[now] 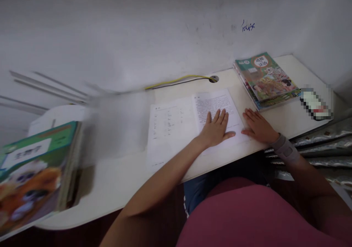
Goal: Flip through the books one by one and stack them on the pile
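Flat on a printed sheet of paper (214,104) lies my left hand (216,128), its fingers together and the thumb out to the side. Dense lines of text show above those fingers. My right hand (258,126) rests on the white tabletop just right of that sheet, palm down with fingers stretched out, holding nothing. On its wrist is a grey band (286,148). A second printed sheet (167,126), with short columns of text, lies directly left of the first one.
A stack of textbooks (266,76) sits at the back right, beside a pixelated item (316,104). More books (33,173) are piled at the left, blurred. A yellow cable (178,79) runs along the wall into a hole (213,78) in the white table (115,181).
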Available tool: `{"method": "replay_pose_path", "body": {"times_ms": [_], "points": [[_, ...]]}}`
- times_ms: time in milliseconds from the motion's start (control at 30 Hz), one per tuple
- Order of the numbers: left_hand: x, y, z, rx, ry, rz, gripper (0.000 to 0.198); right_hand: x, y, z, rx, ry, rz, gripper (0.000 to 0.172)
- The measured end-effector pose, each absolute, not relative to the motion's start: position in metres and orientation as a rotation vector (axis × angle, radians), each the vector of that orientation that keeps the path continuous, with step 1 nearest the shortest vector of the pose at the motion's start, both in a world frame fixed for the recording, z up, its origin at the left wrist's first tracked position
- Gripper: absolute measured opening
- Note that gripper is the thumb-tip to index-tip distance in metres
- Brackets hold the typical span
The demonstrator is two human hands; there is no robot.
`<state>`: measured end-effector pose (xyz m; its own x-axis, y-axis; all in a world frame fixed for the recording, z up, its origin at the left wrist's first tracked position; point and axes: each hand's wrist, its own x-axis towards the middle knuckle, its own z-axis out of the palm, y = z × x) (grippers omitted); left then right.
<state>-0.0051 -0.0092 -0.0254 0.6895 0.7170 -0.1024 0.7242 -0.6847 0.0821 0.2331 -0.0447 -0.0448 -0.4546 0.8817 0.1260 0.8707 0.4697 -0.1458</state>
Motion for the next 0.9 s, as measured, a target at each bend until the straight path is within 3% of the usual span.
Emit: {"method": "replay_pose_path", "body": {"times_ms": [900], "points": [[0.009, -0.008, -0.015, 2.731, 1.168, -0.207, 0.089, 0.232, -0.045, -0.044, -1.504, -2.539, 0.064, 0.083]]}}
